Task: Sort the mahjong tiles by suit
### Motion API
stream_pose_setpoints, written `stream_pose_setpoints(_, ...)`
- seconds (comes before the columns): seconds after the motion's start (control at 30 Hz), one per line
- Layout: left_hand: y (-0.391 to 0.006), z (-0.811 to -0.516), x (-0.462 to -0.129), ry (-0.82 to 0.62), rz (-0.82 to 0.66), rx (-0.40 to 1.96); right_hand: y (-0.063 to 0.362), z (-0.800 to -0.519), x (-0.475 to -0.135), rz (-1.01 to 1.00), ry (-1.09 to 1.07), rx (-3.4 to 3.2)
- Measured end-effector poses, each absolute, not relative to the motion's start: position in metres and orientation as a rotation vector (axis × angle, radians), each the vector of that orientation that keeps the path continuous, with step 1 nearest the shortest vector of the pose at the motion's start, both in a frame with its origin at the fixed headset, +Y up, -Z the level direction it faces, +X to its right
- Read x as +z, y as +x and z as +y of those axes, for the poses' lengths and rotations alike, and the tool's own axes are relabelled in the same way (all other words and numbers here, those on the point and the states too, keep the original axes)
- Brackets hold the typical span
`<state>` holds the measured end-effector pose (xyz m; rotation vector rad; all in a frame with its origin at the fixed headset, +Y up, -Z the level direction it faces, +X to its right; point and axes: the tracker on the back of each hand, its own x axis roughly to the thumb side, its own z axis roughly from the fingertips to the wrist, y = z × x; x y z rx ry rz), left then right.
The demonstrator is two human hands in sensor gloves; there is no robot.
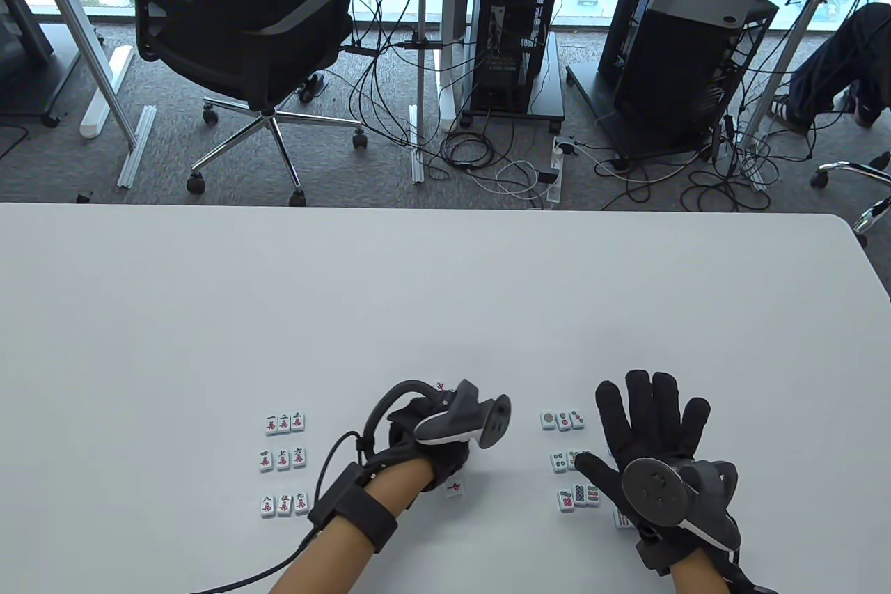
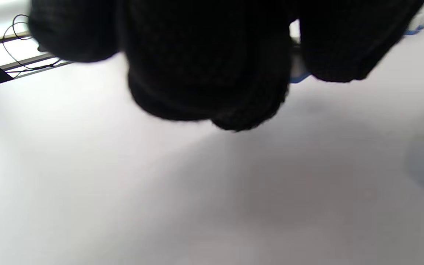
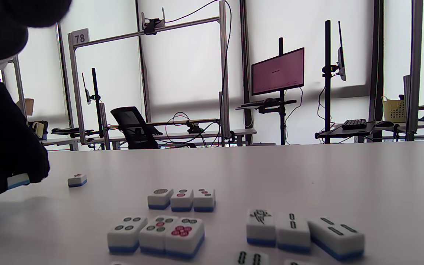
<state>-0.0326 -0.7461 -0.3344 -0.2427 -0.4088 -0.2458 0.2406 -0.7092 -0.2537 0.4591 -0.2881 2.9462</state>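
Sorting is nearly done: the left hand [image 1: 435, 444], fingers hidden, hovers over two stray red-character tiles [image 1: 454, 488] at lower centre, which need grouping, while the right hand [image 1: 651, 437] rests spread-fingered.

I see a white table [image 1: 445, 301] with mahjong tiles lying face up along its near part. On the left, nine character tiles [image 1: 283, 460] sit in three rows of three, rows apart. Nearer the middle lies a single red-marked tile [image 1: 454, 488], and another loose tile [image 3: 77, 180] lies farther out. On the right, dot tiles [image 1: 562, 420] stand in touching rows, with bamboo tiles [image 3: 300, 230] just beside them.
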Motion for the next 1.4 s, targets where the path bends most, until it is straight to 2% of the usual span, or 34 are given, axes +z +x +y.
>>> stream_pose_setpoints(0.17,-0.130,-0.727,-0.326,-0.175,-0.396,-0.209,0.238,-0.712,-0.254,-0.281,0.472,2.954)
stream_pose_setpoints(0.23,-0.166,-0.726,-0.319,-0.150,-0.407,-0.281,0.237,-0.713,-0.254,-0.276,0.474,2.961)
stream_pose_setpoints(0.33,-0.220,-0.727,-0.305,-0.141,-0.336,-0.406,0.237,-0.715,-0.255,-0.263,0.474,2.974)
stream_pose_setpoints(0.6,-0.309,-0.737,-0.278,-0.218,-0.158,-0.404,0.235,-0.719,-0.257,-0.243,0.463,2.992)
stream_pose_setpoints(0.83,-0.339,-0.763,-0.273,-0.271,-0.053,-0.275,0.231,-0.722,-0.257,-0.229,0.484,3.011)
stream_pose_setpoints(1.1,-0.335,-0.766,-0.273,-0.295,-0.048,-0.322,0.230,-0.721,-0.257,-0.215,0.493,3.014)
stream_pose_setpoints(1.27,-0.336,-0.756,-0.276,-0.384,0.033,-0.306,0.229,-0.719,-0.256,-0.245,0.500,2.985)
stream_pose_setpoints(1.4,-0.312,-0.736,-0.284,-0.311,-0.004,-0.307,0.231,-0.717,-0.256,-0.260,0.492,2.971)
